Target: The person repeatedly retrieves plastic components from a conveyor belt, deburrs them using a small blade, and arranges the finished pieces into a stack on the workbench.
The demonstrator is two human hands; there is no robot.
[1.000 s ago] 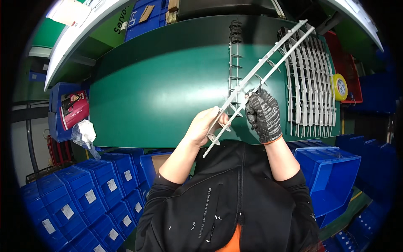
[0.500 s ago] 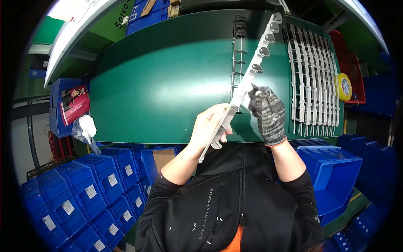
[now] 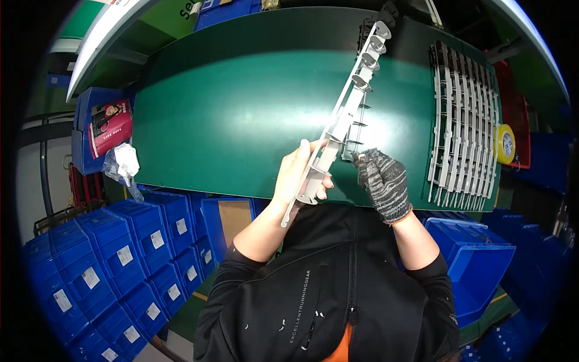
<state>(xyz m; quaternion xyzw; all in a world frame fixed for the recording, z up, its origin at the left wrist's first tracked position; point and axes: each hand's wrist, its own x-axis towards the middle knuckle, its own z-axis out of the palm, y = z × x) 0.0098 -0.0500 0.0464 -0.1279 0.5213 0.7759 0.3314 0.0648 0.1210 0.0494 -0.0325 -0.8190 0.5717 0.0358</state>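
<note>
My bare left hand (image 3: 294, 172) is wrapped round the lower part of a long pale grey plastic strip (image 3: 344, 120) with round tabs along it. The strip slants up and to the right above the table. My right hand (image 3: 386, 187), in a dark grey knitted glove, is closed just right of the strip and apart from it. Its fingertips are pinched together; what they hold, if anything, is too small to tell. Behind the held strip, a second rail-like strip (image 3: 359, 125) with cross plates lies on the table, partly hidden.
On the green table (image 3: 229, 120), several similar strips (image 3: 461, 127) lie side by side at the right, next to a yellow tape roll (image 3: 505, 145). A red package (image 3: 111, 130) sits in a blue box at the left. Blue bins (image 3: 148, 241) stand below the near edge.
The held strip has turned in my left hand, showing more of its side rail. My gloved right hand has moved down, away from the strip. The whole view has shifted slightly.
</note>
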